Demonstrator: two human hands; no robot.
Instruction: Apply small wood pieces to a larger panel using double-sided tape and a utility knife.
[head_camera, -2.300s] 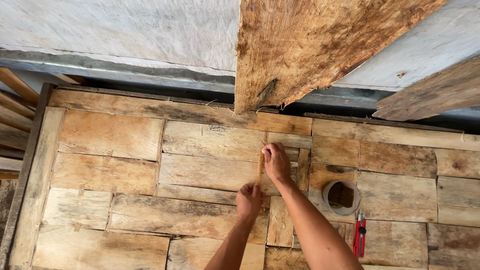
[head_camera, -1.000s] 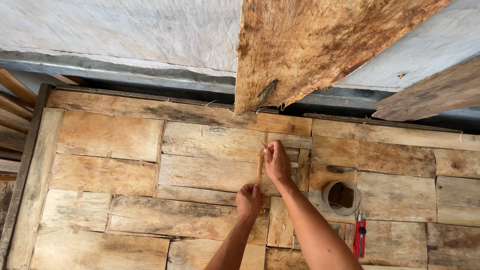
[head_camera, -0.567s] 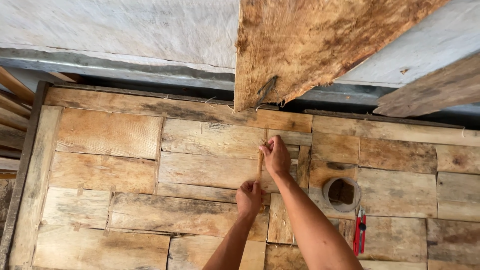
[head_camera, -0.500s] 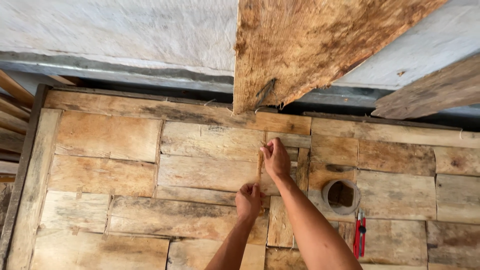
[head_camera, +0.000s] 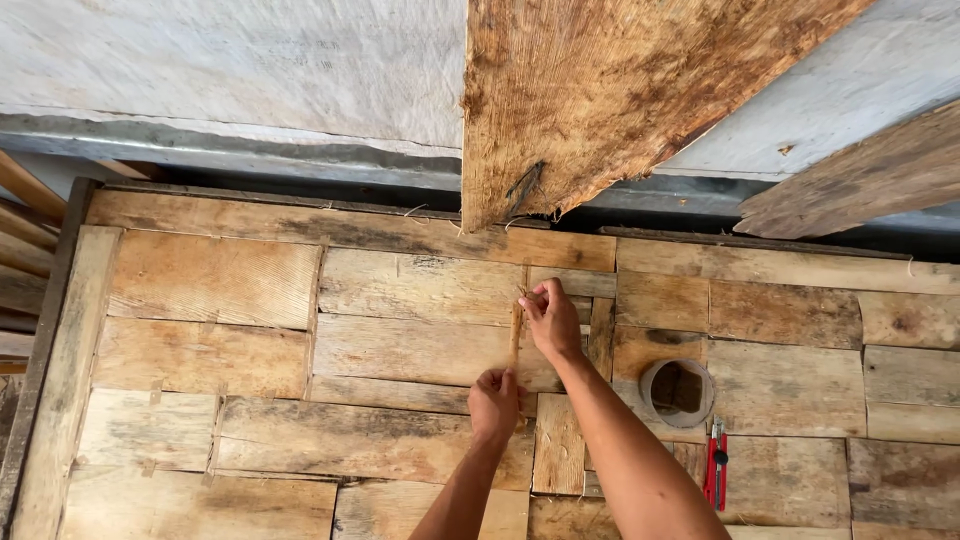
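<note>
- A thin, pale wooden strip (head_camera: 515, 335) lies flat on the patchwork surface of worn wooden boards (head_camera: 210, 285), its long axis running away from the person, roughly along a seam between boards
- The right hand (head_camera: 550, 318) pinches the strip's far end between fingertips and thumb; the left hand (head_camera: 494, 400) is closed over its near end, fingers curled down on it
- Both hands touch the strip, so neither is nearer; the left sits closer to the body
- To the right, well apart, a short grey ring of pipe (head_camera: 678, 392) stands on the boards, with red-handled pliers (head_camera: 716, 478) just below it
- A rough brown plank (head_camera: 600, 90) leans in just beyond the far end
- Bare boards stretch to the left
</note>
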